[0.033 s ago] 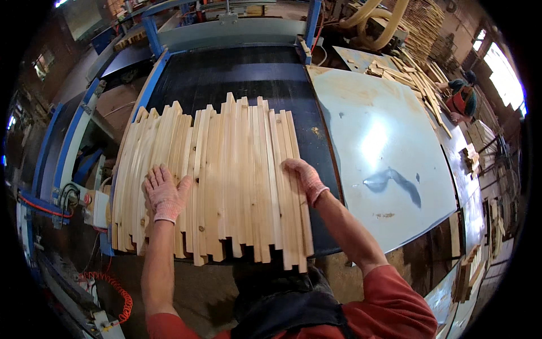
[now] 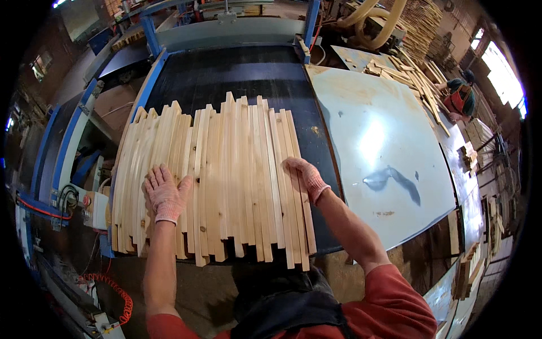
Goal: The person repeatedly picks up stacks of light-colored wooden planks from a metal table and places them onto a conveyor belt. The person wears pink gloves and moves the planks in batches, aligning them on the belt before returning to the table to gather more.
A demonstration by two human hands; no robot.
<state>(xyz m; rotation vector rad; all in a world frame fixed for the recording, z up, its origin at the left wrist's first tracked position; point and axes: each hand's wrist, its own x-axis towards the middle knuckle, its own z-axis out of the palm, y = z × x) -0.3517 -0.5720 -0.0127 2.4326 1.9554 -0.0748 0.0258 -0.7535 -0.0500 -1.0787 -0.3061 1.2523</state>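
A wide row of pale wooden strips lies side by side on the black belt, their ends uneven at both the far and near sides. My left hand, in a pinkish knitted glove, rests flat on the left part of the row with its fingers stretched out. At the right side, my right hand, gloved alike, has its fingers together and bent over the outermost strips. Its thumb is hard to make out.
Blue uprights and a pale crossbar frame the belt's far end. To the right is a pale metal tabletop, with loose wood pieces beyond it. A co-worker stands far right. A red coiled hose hangs lower left.
The near ends of the rightmost strips have shifted slightly to the right. Both hands stay in nearly the same places.
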